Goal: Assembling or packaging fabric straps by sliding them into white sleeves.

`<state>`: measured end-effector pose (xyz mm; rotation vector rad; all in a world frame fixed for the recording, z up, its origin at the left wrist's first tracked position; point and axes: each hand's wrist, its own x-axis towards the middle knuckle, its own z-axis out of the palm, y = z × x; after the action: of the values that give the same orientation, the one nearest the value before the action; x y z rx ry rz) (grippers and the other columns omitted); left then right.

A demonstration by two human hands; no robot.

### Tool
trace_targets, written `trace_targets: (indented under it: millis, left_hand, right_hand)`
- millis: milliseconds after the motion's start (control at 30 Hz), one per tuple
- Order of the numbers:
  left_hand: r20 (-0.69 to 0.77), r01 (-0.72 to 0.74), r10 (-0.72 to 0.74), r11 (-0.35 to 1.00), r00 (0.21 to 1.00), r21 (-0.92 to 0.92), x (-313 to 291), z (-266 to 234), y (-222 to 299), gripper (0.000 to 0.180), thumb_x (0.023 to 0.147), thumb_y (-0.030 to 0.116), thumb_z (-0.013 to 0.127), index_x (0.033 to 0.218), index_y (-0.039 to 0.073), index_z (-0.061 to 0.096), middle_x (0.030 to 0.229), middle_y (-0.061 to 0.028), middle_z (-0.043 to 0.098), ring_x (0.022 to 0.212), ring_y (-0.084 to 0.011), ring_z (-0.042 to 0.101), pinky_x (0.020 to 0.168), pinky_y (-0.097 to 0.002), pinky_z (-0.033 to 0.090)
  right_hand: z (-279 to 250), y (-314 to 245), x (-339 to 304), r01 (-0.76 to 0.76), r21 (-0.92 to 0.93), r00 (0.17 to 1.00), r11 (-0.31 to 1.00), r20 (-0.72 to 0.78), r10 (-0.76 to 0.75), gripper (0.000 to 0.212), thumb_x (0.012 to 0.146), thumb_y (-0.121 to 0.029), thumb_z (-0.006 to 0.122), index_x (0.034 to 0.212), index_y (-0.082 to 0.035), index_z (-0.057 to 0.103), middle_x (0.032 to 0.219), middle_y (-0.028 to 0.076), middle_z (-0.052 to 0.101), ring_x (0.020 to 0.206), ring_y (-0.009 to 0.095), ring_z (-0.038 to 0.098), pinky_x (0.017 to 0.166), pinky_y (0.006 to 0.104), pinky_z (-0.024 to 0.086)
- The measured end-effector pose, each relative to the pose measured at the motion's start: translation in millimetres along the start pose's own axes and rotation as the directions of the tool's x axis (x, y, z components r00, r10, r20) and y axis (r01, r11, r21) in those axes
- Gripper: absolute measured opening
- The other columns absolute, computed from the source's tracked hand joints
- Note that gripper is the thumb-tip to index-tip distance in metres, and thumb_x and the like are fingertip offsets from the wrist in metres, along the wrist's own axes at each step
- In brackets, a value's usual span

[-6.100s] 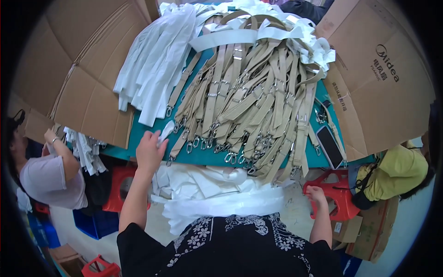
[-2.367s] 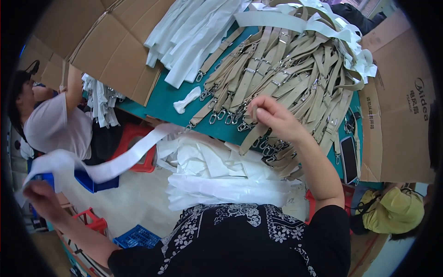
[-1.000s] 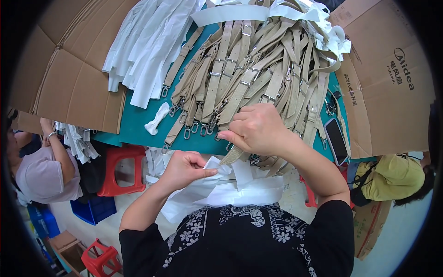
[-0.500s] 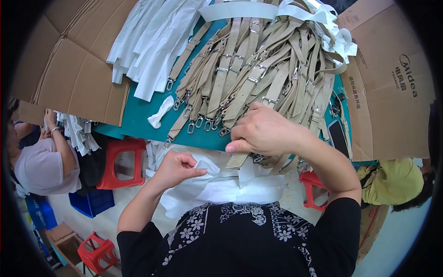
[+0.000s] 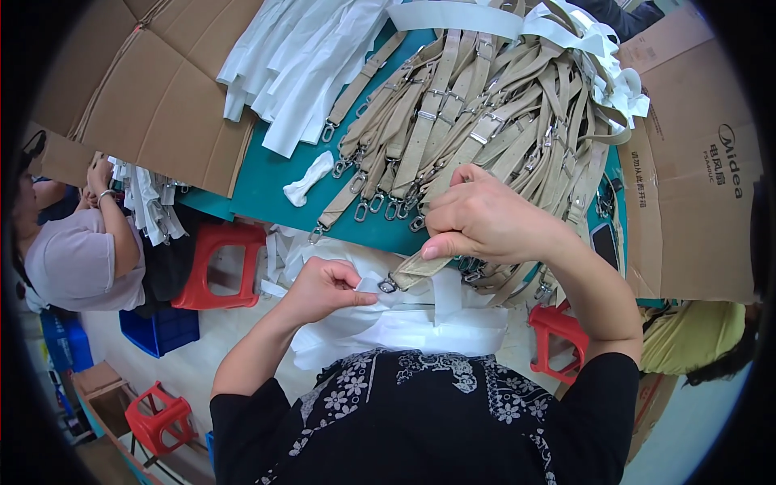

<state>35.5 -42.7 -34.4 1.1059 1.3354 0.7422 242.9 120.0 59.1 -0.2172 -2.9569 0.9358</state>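
Observation:
My left hand is closed, pinching a white paper strip between thumb and fingers. My right hand grips a beige strap near its end, thumb on top. From that end a metal clasp sticks out and reaches the white strip beside my left fingertips; whether they touch I cannot tell. Just beyond my right hand, a thick pile of beige straps with metal buckles and clasps covers the table. White sheet material lies across my lap.
White strips lie at the far left of the green table, with a crumpled white piece nearer. Cardboard boxes flank it. A phone lies at right. Red stools and other people are nearby.
My right hand has turned the strap end toward my left hand, and its metal clasp now shows near the white strip. The view has shifted, so the table's contents appear farther right.

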Motion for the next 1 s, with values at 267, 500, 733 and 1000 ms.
trace_targets:
  millis: [267,500,733,1000]
  left_hand:
    - [-0.028,-0.043,0.042,0.998,0.999,-0.040,-2.4,0.2,1.1,0.020,0.064,0.008,0.076,0.059,0.002,0.058,0.059,0.0032,0.051,0.055,-0.0038,0.043,0.050,-0.0200,0.034]
    - [-0.028,-0.077,0.076,0.997,0.997,-0.019,-3.5,2.5,-2.0,0.018,0.063,0.005,0.076,0.060,0.001,0.059,0.060,0.0017,0.052,0.055,-0.0049,0.045,0.050,-0.0206,0.035]
    - [-0.010,-0.076,0.076,0.997,0.997,0.011,-0.7,6.4,-1.0,0.014,0.062,0.003,0.076,0.062,0.001,0.061,0.060,0.0012,0.053,0.054,-0.0053,0.045,0.049,-0.0209,0.034]
    - [0.044,-0.092,0.091,0.996,0.995,0.006,1.5,7.6,3.8,0.012,0.063,0.003,0.075,0.065,0.001,0.063,0.062,0.0004,0.055,0.056,-0.0057,0.047,0.050,-0.0210,0.035]
  right_hand:
    - [-0.6,4.0,0.8,-0.030,-0.006,1.000,1.000,-0.011,0.030,0.044,0.085,-0.044,0.045,0.062,-0.007,0.050,0.059,0.003,0.048,0.064,0.021,0.048,0.073,0.0327,0.031]
    - [0.2,4.2,2.4,-0.030,0.010,0.999,1.000,-0.027,0.030,0.045,0.086,-0.045,0.044,0.061,-0.008,0.049,0.060,0.003,0.049,0.065,0.021,0.048,0.073,0.0327,0.031]
    - [-1.1,2.9,0.7,-0.025,0.018,0.999,1.000,-0.029,0.026,0.045,0.085,-0.045,0.044,0.062,-0.008,0.050,0.059,0.002,0.048,0.064,0.021,0.048,0.072,0.0326,0.031]
    - [2.6,2.6,-1.0,0.026,-0.025,0.999,0.999,-0.029,-0.026,0.035,0.084,-0.037,0.051,0.065,-0.007,0.050,0.062,0.002,0.046,0.063,0.019,0.046,0.071,0.0316,0.031]
